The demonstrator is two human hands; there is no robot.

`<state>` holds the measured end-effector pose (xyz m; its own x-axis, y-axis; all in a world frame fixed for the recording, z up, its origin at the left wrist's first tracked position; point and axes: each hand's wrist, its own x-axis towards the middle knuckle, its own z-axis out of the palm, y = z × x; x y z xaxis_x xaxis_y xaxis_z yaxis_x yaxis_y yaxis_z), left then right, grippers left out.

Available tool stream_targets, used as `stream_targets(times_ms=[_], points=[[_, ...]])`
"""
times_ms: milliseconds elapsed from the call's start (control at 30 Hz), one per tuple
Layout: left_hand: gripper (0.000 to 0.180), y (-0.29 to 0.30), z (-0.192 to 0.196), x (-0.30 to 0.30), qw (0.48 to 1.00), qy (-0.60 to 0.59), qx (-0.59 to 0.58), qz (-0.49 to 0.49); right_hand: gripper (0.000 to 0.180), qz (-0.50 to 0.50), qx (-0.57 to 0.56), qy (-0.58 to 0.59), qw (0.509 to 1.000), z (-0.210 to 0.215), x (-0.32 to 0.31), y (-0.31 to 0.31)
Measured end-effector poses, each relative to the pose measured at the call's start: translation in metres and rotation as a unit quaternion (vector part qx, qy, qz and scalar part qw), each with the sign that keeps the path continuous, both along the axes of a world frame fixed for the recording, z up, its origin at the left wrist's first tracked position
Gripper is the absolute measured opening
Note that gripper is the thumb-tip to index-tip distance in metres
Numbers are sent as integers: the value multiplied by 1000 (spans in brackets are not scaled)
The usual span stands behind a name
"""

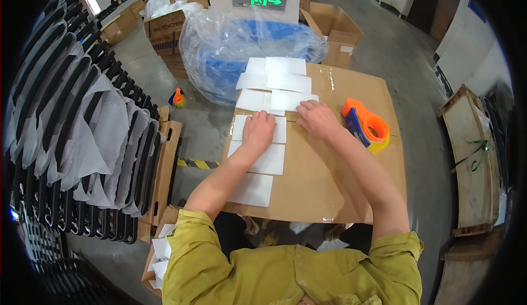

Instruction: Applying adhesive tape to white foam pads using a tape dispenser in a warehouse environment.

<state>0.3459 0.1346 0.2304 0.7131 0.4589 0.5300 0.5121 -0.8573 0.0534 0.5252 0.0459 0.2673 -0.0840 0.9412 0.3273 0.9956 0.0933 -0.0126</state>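
Two columns of thin white rectangular sheets lie overlapping on a brown cardboard surface, with more single sheets running down its left side. My left hand rests on one white sheet, its fingers spread slightly and pointing away from me. Fingertips of my right hand touch the near right corner of another white sheet, the thumb apart on the cardboard. Nearer to me lie two sheets, one below my left hand and one by the front edge. Neither hand visibly grips anything.
An orange and blue tape dispenser lies to the right on the cardboard. Beyond stands a blue bin under clear plastic, beside an open carton. Stacked black frames with grey wrapping crowd the left. Another tape dispenser sits on the floor.
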Motion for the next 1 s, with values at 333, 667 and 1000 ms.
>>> stream_targets(times_ms=[333,667,1000], points=[[14,-116,53,-166,972,-207,-103,33,36,-147,31,77,986,52,14,-134],[44,-291,-155,-352,839,-18,-332,432,45,-220,-59,28,973,1,107,-123],[46,-344,-262,-370,747,87,-523,402,33,-133,-172,106,970,33,24,-172]])
